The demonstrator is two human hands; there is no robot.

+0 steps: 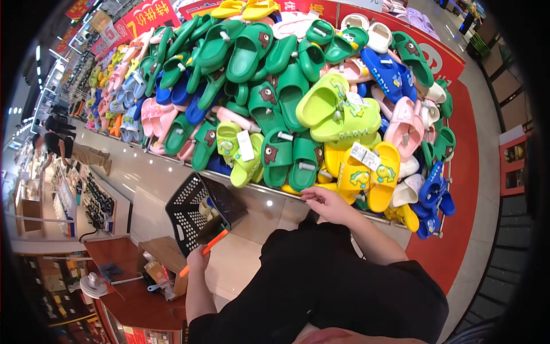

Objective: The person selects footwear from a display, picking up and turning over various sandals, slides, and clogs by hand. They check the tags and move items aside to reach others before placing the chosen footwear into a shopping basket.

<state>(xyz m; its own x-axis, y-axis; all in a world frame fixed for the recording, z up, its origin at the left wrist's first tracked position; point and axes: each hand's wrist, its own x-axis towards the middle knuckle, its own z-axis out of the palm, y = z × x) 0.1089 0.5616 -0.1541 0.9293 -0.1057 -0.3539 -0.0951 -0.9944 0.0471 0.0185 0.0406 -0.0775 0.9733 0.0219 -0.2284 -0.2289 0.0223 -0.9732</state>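
Note:
My left hand (198, 258) is closed around the orange handle (215, 242) of a black perforated shopping basket (186, 213), which hangs at the lower left with a few items inside. At the display's front edge is my right hand (327, 204), fingers loosely bent and slightly apart, holding nothing. Just above it lie green slippers with a brown bear (305, 161) and tagged yellow slippers (358, 175). Higher up, a lime-green pair (338, 109) rests on the pile, and another tagged lime-green pair (247, 161) sits to the left.
Pink slippers (405, 129) and blue ones (432, 192) lie at the right of the heap. A cardboard box (163, 261) stands on a red-brown surface (123, 307) at lower left. Farther left, a person (57, 144) bends beside shelves. Red signs (150, 16) stand behind the display.

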